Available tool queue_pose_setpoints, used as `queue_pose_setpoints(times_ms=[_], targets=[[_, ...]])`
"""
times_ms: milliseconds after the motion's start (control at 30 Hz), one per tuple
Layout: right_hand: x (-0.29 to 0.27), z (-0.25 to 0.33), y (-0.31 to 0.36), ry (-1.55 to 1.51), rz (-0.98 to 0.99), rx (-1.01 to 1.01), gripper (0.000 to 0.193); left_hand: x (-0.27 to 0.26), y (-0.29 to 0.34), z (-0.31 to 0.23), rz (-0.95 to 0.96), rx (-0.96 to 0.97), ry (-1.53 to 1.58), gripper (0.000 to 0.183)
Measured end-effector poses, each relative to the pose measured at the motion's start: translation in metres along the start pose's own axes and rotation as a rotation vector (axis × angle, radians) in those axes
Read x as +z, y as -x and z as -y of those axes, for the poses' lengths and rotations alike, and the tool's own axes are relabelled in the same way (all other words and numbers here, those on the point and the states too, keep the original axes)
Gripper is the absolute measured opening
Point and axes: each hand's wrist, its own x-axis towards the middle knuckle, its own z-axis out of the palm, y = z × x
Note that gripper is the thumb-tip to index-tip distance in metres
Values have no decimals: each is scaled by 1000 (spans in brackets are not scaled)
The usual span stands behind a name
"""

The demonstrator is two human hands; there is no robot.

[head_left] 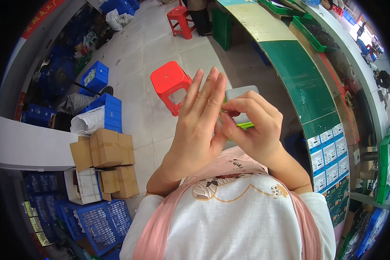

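In front of my chest my left hand (199,108) is raised with its fingers stretched out and its back showing. The thumb side of it faces my right hand (256,123), which is closed in a pinch beside the left palm. Whatever sits between the right thumb and forefinger is too small or too hidden to name. Behind the right hand, partly covered, show a pale grey flat-topped thing (242,92) and a bright green edge (247,125).
A red plastic stool (171,77) stands ahead, another red stool (180,19) farther off near a person (199,16). A curving green-topped table (294,69) runs along the right. Cardboard boxes (112,149) and blue crates (102,229) are stacked at left.
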Motion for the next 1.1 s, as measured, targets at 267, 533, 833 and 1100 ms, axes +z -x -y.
queue_pose_setpoints(times_ms=[267,533,833,1100], targets=[[2,-15,6,55,97,31,18,-2,-1,4,164,-63,-155,72],[15,-30,18,-14,112,141,16,11,6,22,184,-51,-175,68],[27,-40,23,-62,96,195,13,17,10,26,174,-120,-177,65],[28,-41,18,-215,177,394,10,18,13,36,189,-122,-196,64]])
